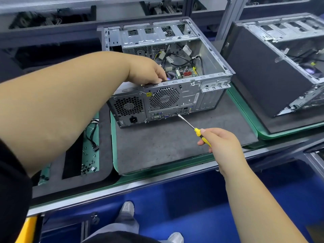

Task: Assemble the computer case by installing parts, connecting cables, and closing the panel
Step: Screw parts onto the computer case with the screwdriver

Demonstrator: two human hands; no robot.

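Observation:
An open metal computer case lies on its side on a grey mat, rear panel facing me, with cables and a green motherboard visible inside. My left hand grips the top rear edge of the case, fingers curled over the rim. My right hand holds a yellow and black screwdriver. Its tip touches the rear panel near the ports.
The grey mat sits on a green tray. A foam tray at the left holds loose black screws and a cable bundle. A second open case stands at the right. The bench edge runs below, with blue floor under it.

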